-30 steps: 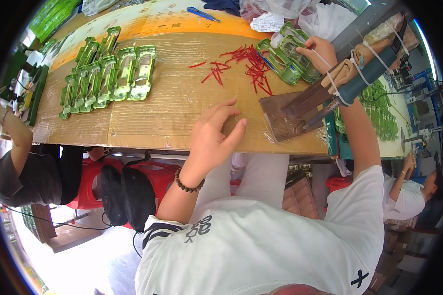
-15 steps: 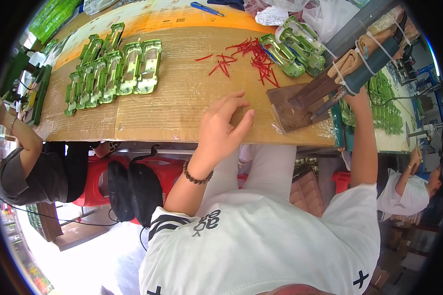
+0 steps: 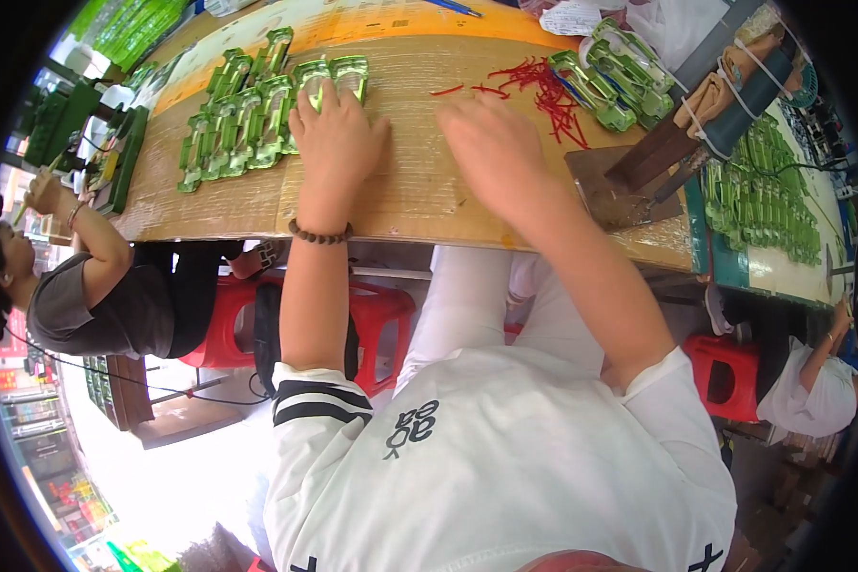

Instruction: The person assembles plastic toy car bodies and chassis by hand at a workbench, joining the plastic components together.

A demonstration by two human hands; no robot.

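Note:
My left hand (image 3: 338,138), wearing a dark beaded bracelet, reaches over the right end of a group of green plastic frames (image 3: 243,129). Its fingers are stretched onto the end frame (image 3: 350,71) and its neighbour, the thumb held apart. My right hand (image 3: 494,148) rests low over the cardboard-covered table, its fingers curled together and pointing away from me. Short red strips (image 3: 491,92) show just beyond its knuckles. Whatever its fingertips pinch is hidden under the hand. A larger pile of red strips (image 3: 555,95) lies to its right.
Several green frames (image 3: 620,81) are stacked behind the pile. A brown metal stand (image 3: 629,191) with a padded, strapped arm rises at the right. More green frames (image 3: 758,195) cover the table beyond. A blue pen-like tool (image 3: 455,8) lies at the back. People sit at both sides.
My left hand has moved forward and left onto the green frames. My right hand has come from behind the metal stand to the red strips. The whole view has shifted rightward and slightly up.

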